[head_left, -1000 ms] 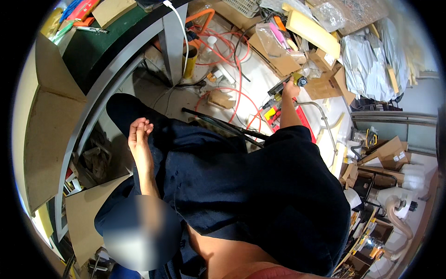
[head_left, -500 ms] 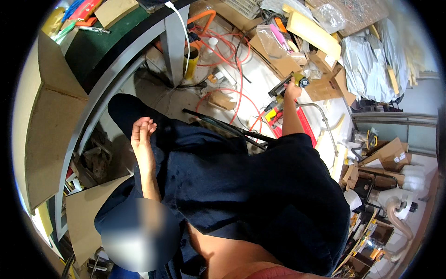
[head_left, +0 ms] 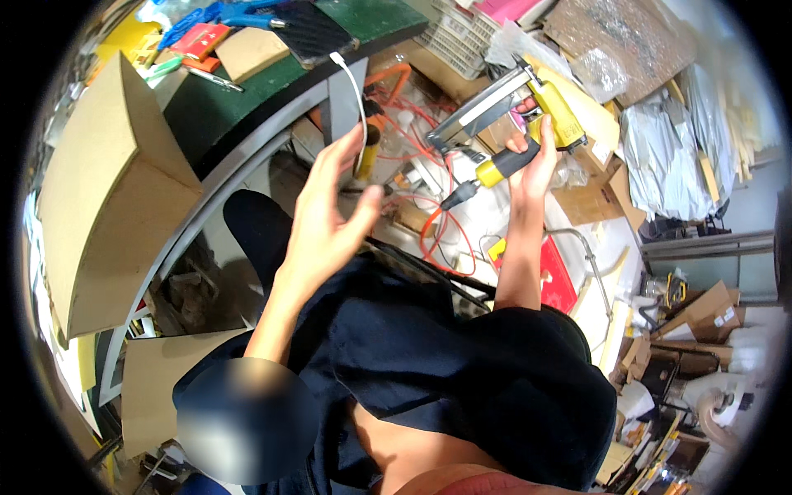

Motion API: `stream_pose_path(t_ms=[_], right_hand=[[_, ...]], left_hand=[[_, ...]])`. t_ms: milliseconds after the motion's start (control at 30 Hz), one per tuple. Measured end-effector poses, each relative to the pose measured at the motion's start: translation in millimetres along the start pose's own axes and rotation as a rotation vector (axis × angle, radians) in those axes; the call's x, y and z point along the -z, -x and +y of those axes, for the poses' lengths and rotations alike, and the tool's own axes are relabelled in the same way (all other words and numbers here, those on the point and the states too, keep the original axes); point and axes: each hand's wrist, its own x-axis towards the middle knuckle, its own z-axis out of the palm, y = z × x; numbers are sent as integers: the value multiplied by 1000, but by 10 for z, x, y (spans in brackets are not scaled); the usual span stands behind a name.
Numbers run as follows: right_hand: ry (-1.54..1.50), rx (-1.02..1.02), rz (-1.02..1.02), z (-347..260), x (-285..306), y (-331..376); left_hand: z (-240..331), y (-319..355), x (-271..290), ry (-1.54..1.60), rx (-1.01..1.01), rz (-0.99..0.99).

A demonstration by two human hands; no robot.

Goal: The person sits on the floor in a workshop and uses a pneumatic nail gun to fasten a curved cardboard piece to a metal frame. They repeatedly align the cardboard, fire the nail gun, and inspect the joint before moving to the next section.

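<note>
A yellow and black pneumatic nail gun [head_left: 561,111] is gripped by its handle in my right hand [head_left: 532,165], raised in front of me. Its long metal magazine [head_left: 483,107] points left, and a red air hose [head_left: 429,227] joins the fitting at the handle's end. My left hand [head_left: 326,219] is lifted beside it, thumb and fingers apart with nothing in them; the thumb side is slightly blurred. A gap separates it from the nail gun. A white cable [head_left: 360,91] hangs off the table close to its fingertips.
At the left stands a table with a green top [head_left: 206,115], carrying a wood block [head_left: 252,51], pens and a dark flat device [head_left: 312,31]. A folded cardboard sheet [head_left: 107,206] leans beside it. Beyond are a white crate [head_left: 458,37], hoses on the floor and a red case [head_left: 557,276].
My right hand has brought the nail gun up and closer. My left hand has risen from near my leg and moved right and forward, its fingers spreading.
</note>
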Motion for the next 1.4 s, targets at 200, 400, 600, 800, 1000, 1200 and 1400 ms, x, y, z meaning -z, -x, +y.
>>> stream_pose_path(t_ms=[200,400,600,800,1000,1200,1400], right_hand=[[-434,-239,-269,132,-1021,366],[-766,-500,-369,299,-1385,576],[-838,-612,-440,327,-1563,713],[-968,-739,-554,227,-1535,595],[-1318,-828,-619,466,-1602,427],[-1496,-945,-540,308,-1773,487],[-1526,-925,-381,234,-1793,553]], left_hand=[[517,-219,171,-353,-254,-9],[856,65,499,-543,-210,92],[1099,485,585,-761,-208,171],[1298,840,723,-690,-283,91],[1223,655,647,-330,-598,281],[1387,397,508,-226,-700,324],[1387,347,487,-184,-721,313]])
